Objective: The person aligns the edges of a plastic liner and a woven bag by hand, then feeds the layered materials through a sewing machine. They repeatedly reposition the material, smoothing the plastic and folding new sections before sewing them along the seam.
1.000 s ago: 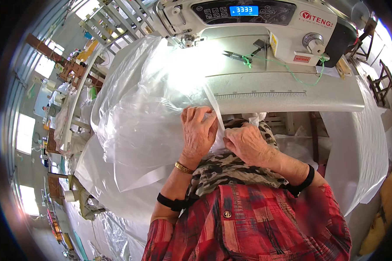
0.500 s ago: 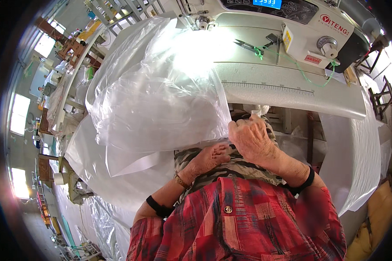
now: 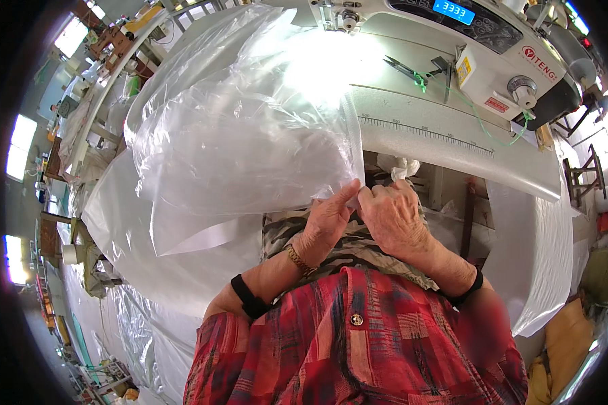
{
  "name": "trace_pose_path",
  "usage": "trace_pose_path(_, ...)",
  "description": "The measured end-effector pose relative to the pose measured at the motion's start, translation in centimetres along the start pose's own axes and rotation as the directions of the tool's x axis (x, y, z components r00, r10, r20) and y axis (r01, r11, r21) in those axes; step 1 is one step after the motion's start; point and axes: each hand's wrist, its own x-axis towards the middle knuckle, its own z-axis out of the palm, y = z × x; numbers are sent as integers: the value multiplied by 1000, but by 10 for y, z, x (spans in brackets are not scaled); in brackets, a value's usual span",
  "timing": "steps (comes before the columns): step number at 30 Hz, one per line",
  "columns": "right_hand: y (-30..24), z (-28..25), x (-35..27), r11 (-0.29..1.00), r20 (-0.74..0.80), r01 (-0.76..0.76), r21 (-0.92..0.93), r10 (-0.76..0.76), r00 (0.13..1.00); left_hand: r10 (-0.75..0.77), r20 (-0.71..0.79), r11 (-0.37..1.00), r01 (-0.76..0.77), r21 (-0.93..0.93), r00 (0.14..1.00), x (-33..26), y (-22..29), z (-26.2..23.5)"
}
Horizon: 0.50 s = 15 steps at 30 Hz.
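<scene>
A large clear plastic sheet [image 3: 230, 148] lies bunched over the left of the sewing table and hangs over its front edge toward my lap. My left hand [image 3: 325, 226] pinches the sheet's near right corner between thumb and fingers. Right beside it, my right hand [image 3: 395, 217] is closed with curled fingers on the same corner edge. The fingertips of both hands nearly meet there. Above the sheet, a bright lamp glare hides the needle area of the sewing machine [image 3: 483, 67].
Dark thread snips [image 3: 405, 71] with a green cord lie on the machine bed, behind a ruler scale [image 3: 425, 131]. White sheeting [image 3: 530, 250] hangs at the right. A wooden stool [image 3: 586, 177] stands farther right. Cluttered benches [image 3: 91, 145] line the left side.
My left hand has come up from my lap to the sheet's corner and taken hold beside my right hand. The whole view has shifted slightly.
</scene>
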Motion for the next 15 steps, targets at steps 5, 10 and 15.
trace_pose_path(5,-5,-3,2,998,63,-2,-67,7,998,37,-28,998,-36,43,999,-1,-1,5)
trace_pose_path(10,13,-12,2,972,45,-63,227,54,998,63,-40,953,-48,299,997,-10,4,-3)
trace_pose_path(15,37,16,20,465,223,-331,821,273,936,52,-67,983,-39,179,996,-18,-2,-4)
